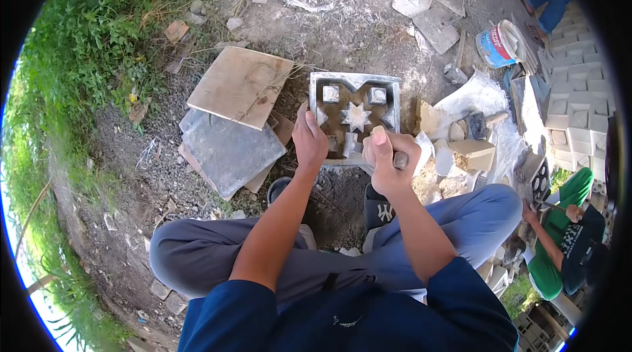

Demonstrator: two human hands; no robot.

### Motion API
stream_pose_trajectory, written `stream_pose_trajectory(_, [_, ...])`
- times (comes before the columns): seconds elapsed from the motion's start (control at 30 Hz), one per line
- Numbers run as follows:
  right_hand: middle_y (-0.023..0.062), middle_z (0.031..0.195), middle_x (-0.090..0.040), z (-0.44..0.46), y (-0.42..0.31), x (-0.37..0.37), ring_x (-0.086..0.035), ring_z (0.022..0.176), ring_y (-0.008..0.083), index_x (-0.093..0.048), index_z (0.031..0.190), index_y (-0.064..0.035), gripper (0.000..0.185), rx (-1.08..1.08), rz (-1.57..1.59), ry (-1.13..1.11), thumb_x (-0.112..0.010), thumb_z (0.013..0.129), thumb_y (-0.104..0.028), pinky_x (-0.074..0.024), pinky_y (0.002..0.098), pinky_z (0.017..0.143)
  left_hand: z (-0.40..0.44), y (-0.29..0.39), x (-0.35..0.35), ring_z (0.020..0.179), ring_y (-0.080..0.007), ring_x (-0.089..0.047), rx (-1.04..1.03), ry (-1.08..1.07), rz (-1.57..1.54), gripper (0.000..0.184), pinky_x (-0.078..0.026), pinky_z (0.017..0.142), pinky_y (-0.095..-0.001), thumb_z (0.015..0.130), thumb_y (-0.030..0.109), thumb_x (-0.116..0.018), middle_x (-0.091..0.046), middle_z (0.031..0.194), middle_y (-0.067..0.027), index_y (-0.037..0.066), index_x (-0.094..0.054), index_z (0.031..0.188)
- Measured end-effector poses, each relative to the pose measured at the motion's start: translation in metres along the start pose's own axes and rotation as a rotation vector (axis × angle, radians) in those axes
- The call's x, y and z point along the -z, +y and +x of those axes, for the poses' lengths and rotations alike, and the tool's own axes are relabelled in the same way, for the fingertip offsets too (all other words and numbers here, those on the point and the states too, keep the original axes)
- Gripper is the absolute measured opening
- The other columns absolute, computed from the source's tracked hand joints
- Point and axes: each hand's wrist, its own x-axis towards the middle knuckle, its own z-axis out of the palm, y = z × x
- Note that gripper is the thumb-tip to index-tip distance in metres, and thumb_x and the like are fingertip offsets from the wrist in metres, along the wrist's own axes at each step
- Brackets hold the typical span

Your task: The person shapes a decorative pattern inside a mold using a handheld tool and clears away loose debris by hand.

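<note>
A square metal block mold (388,82) lies on the ground in front of my feet. It has an open top, an eight-pointed star core (356,117) in the middle and smaller raised blocks around it. My left hand (311,140) grips the mold's left wall, fingers along the edge. Over its near right corner, my right hand (393,161) is closed in a fist around a tool with a round-ended handle (399,160). The tool's working end is hidden by the hand, so I cannot tell its kind.
Wooden boards (230,82) and a grey slab (230,148) are stacked at left. At right lie a white sack (490,99), block pieces (473,154) and a paint bucket (498,46). Rows of blocks (573,82) stand beyond. Another person (566,240) in green trousers works at far right.
</note>
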Motion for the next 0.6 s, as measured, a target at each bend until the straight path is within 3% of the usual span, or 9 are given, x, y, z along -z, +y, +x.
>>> stream_pose_trajectory(0.07, [0.0022,0.049,-0.04,-0.004,0.019,0.003,-0.036,0.044,0.0096,-0.046,0.059,-0.0009,0.048,-0.052,-0.191,0.025,-0.057,0.103,-0.016,-0.0268,0.032,0.045,0.005,-0.002,-0.003,0.105,-0.0495,-0.061,-0.008,-0.015,-0.042,0.046,-0.047,0.09,-0.0526,0.109,0.028,-0.031,-0.064,0.112,-0.0305,-0.005,-0.052,0.132])
stream_pose_trajectory(0.2, [0.0031,0.049,-0.039,-0.013,-0.003,-0.006,-0.035,0.04,0.0144,-0.043,0.059,-0.0008,0.043,0.17,-0.098,0.052,-0.062,0.098,-0.007,-0.0262,0.0338,0.043,0.011,-0.009,-0.013,0.103,-0.0497,-0.061,0.082,-0.032,0.112,0.044,-0.048,0.088,-0.0536,0.108,0.028,-0.034,-0.064,0.112,-0.0312,-0.005,-0.054,0.13])
stream_pose_trajectory(0.23, [0.0034,0.049,-0.038,-0.011,-0.01,-0.01,-0.035,0.038,0.0165,-0.043,0.059,-0.0011,0.041,0.217,-0.062,0.042,-0.062,0.096,-0.003,-0.0246,0.0348,0.042,0.011,-0.014,-0.015,0.097,-0.0511,-0.061,0.046,-0.004,0.119,0.044,-0.046,0.081,-0.0561,0.109,0.031,-0.031,-0.066,0.102,-0.0304,-0.003,-0.056,0.125])
stream_pose_trajectory(0.4, [0.0048,0.05,-0.043,-0.01,0.019,0.0,-0.041,0.038,0.0178,-0.044,0.059,-0.0018,0.04,0.062,-0.306,0.037,-0.059,0.096,-0.005,-0.0304,0.0305,0.041,0.019,-0.017,-0.021,0.095,-0.0521,-0.059,0.143,-0.064,0.1,0.042,-0.045,0.08,-0.0568,0.109,0.031,-0.032,-0.064,0.096,-0.0302,-0.003,-0.057,0.114])
stream_pose_trajectory(0.47, [0.0056,0.051,-0.043,-0.008,0.002,-0.005,-0.041,0.04,0.0184,-0.042,0.059,-0.0005,0.042,0.219,-0.04,0.001,-0.058,0.097,-0.007,-0.032,0.0294,0.042,0.015,-0.012,-0.018,0.093,-0.0526,-0.059,0.131,-0.048,0.117,0.042,-0.045,0.078,-0.0568,0.109,0.03,-0.032,-0.064,0.095,-0.0298,-0.002,-0.057,0.114])
stream_pose_trajectory(0.53, [0.0058,0.051,-0.043,-0.004,0.014,-0.005,-0.04,0.04,0.0173,-0.041,0.06,0.0008,0.042,0.29,-0.059,-0.053,-0.056,0.098,-0.009,-0.0309,0.0299,0.041,0.015,-0.011,-0.016,0.093,-0.0527,-0.059,0.158,-0.069,0.114,0.042,-0.045,0.079,-0.0566,0.11,0.03,-0.031,-0.064,0.095,-0.03,-0.002,-0.057,0.114])
stream_pose_trajectory(0.6, [0.0065,0.051,-0.044,-0.002,0.025,-0.008,-0.04,0.039,0.0165,-0.041,0.06,0.0012,0.042,0.163,-0.203,0.095,-0.054,0.099,-0.008,-0.0302,0.0305,0.039,0.017,-0.008,-0.017,0.094,-0.0528,-0.059,0.17,-0.084,0.103,0.042,-0.045,0.079,-0.0565,0.11,0.029,-0.031,-0.064,0.096,-0.0302,-0.002,-0.057,0.115])
